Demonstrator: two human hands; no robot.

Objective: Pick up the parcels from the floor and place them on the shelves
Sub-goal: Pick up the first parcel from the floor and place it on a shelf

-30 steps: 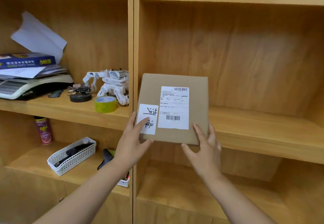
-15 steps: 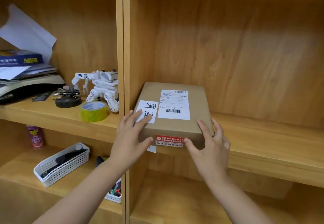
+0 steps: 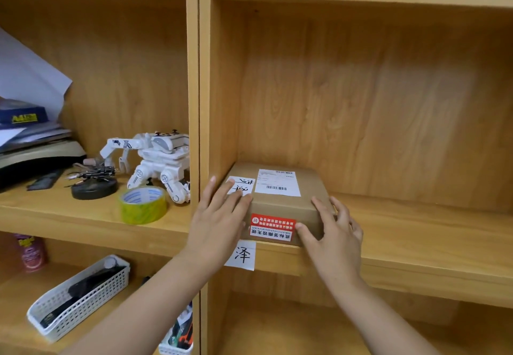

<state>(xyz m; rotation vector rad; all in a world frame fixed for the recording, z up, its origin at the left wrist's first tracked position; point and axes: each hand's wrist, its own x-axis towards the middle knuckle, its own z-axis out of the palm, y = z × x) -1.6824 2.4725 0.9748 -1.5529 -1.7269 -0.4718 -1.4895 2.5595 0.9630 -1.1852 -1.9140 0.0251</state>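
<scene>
Both bare forearms reach up and forward from the bottom of the view, converging toward the middle. The left hand point(image 3: 219, 216) lies palm down, its fingers point(image 3: 236, 196) stretched flat and close together, the thumb tucked low on the inner side. The right hand point(image 3: 331, 232) is angled inward with the wrist bent, fingers spread and curled slightly, the thumb pointing left. Neither grip is closed into a fist; both are pressed flat.

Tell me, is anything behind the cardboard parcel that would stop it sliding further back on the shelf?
Nothing visible does. The parcel lies flat at the shelf's front left corner, against the divider, and the board behind and to its right is bare. Both hands, left and right, rest on its front corners.
</scene>
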